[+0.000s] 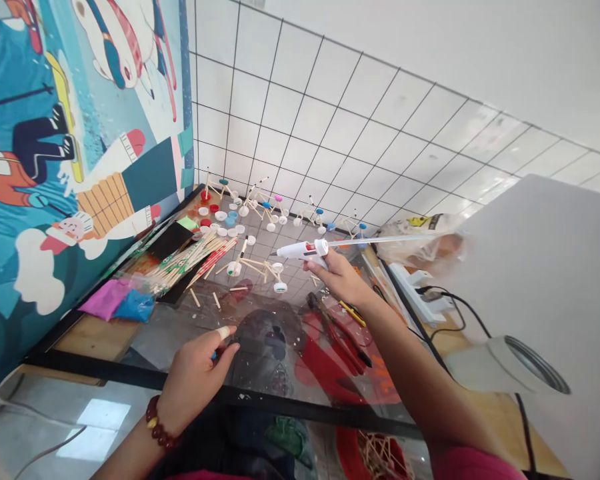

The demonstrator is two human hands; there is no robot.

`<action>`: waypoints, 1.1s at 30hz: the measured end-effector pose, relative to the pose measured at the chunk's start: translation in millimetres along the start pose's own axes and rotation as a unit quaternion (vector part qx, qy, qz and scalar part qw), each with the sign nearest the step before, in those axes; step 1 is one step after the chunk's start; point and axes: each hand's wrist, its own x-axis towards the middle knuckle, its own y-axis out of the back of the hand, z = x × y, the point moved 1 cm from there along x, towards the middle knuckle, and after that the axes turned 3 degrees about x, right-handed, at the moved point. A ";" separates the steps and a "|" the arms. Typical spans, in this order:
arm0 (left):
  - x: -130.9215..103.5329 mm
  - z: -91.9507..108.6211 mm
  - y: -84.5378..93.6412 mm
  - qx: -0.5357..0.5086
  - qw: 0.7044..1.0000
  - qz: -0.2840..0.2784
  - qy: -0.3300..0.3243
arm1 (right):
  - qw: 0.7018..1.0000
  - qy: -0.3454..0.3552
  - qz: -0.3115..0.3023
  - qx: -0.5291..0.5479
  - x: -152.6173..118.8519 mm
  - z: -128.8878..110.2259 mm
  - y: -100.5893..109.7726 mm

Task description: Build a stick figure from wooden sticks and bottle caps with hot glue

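Note:
My right hand (344, 279) grips a white hot glue gun (300, 251), its nozzle pointing left and a long clear glue stick (380, 240) out of its back. Over the table's near part, my left hand (196, 373) has its fingers curled, thumb near forefinger; a bit of something blue shows between them, too small to name. A pale wrap covers one fingertip. Below the nozzle stands a small stick frame (253, 265) with white bottle caps on its ends. Red-handled pliers (341, 328) and a yellow pencil-like tool (353, 313) lie under my right forearm.
Several similar stick-and-cap models (267, 205) line the back, beside loose bottle caps (221, 216). Bundled wooden sticks (190, 262) and pink and blue bags (107, 299) lie left. A power strip (423, 293) with cords and a white cylinder (505, 363) stand right; a wire grid rises behind.

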 end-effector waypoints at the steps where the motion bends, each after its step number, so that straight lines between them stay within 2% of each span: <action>1: 0.1 -0.1 0.0 0.000 1.000 0.000 0.000 | 1.000 0.000 0.004 0.002 0.3 -0.1 0.4; 7: 2.1 0.0 0.7 -0.003 1.000 -0.008 -0.007 | 0.999 -0.019 0.013 0.030 -3.5 -3.3 3.6; 17: 1.3 0.5 1.0 0.008 1.000 -0.005 -0.014 | 0.998 -0.002 0.007 0.058 -7.8 -6.4 4.7; 23: 1.9 1.4 0.2 0.020 1.000 -0.006 -0.013 | 1.000 0.002 -0.005 -0.030 -8.5 -8.7 -1.8; 28: 0.5 1.9 1.1 0.015 1.000 -0.009 -0.009 | 0.990 -0.005 0.014 -0.137 -6.0 -8.5 -6.4; 33: 0.1 2.0 1.5 0.010 1.000 -0.007 -0.009 | 0.983 -0.013 0.014 -0.183 -3.2 -8.6 -7.8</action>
